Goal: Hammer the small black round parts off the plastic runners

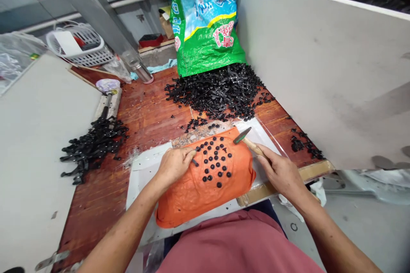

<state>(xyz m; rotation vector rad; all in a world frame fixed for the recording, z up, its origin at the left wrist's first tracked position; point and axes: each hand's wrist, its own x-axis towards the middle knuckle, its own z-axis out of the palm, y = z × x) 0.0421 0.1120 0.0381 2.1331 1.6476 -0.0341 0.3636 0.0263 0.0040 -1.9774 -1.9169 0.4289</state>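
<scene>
My left hand rests on the upper left of an orange pad, fingers pinched on a small black strip. Several small black round studs lie scattered on the pad just to the right of those fingers. My right hand is closed around the wooden handle of a small hammer, whose metal head hovers over the pad's upper right corner. The pad lies on a white board at the front edge of a red wooden table.
A large heap of black parts spills from a green sack at the back. Another pile of black strips lies at left. A grey panel walls the right side, a grey board the left. A white basket stands behind.
</scene>
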